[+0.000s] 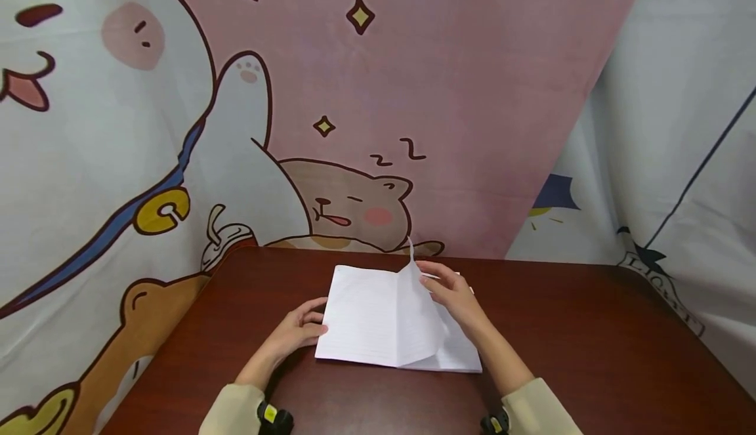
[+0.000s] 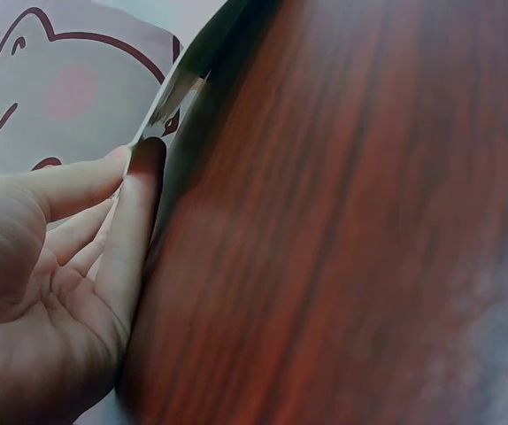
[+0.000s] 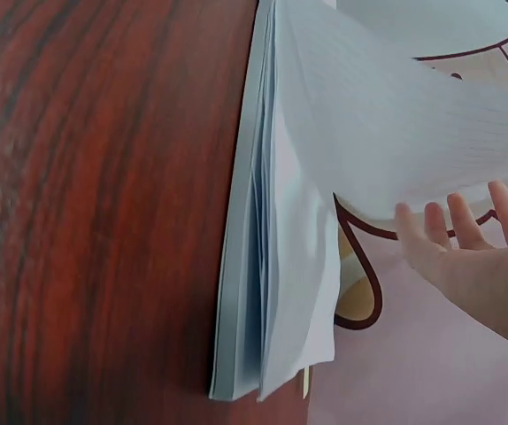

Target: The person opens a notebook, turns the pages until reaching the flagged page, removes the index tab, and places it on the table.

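Observation:
A white notebook (image 1: 361,313) with lined pages lies spread open on the brown table. My left hand (image 1: 302,325) holds its left edge; in the left wrist view the thumb is over the edge and the fingers (image 2: 134,230) are beneath. One page (image 1: 418,320) stands lifted from the middle fold, its top corner curling upward. My right hand (image 1: 451,294) is at the upper part of this page's free edge, fingertips right against the paper. In the right wrist view those fingers (image 3: 466,221) are extended and spread, with the raised page (image 3: 396,133) sweeping past above them.
The dark wooden table (image 1: 590,343) extends around the notebook. Behind it hangs a pink and white cloth (image 1: 472,126) with cartoon animals. Loose sheets (image 3: 298,292) fan out at the notebook's right side. Dark bands with cameras (image 1: 275,418) sit on both wrists, by pale sleeves.

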A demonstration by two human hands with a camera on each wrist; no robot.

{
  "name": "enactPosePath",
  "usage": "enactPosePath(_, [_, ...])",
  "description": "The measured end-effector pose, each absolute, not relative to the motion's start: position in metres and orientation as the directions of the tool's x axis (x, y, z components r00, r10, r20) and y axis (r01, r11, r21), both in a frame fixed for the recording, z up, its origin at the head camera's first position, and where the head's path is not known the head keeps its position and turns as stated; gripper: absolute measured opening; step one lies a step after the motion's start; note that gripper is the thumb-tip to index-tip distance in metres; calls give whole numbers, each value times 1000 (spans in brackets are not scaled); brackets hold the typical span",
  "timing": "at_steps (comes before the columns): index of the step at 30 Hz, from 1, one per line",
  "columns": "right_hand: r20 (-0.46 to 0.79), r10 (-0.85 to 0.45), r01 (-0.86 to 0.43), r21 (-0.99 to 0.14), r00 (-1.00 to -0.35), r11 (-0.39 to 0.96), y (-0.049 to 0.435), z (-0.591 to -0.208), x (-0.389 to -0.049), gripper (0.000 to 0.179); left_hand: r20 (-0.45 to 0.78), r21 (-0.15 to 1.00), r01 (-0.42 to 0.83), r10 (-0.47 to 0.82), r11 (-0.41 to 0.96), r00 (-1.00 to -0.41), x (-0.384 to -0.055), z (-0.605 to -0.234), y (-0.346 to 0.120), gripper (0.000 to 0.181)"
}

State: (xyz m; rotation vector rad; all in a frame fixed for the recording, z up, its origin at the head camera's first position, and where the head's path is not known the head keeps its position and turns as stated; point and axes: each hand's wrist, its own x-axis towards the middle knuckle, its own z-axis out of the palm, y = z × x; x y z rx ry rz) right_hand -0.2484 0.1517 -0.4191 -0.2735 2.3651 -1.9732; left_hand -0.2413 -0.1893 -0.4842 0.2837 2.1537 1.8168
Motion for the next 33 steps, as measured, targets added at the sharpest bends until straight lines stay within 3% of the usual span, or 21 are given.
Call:
enactPosePath(10, [127,-268,-195,-950,-955,244,136,-428,-252,36,-107,983,-49,333,177,-937,-242,-484,-190,66])
enactPosePath(19, [193,-379,-299,-922,-905,245,124,-444,-255,40,-104,984,-45,346,174,-932,-242,-486,-190,67])
enactPosePath(33, [134,-357,-282,-870,-925,405,110,-455,-257,38,-129,981,-73,326,179,-937,-244,-486,-190,62])
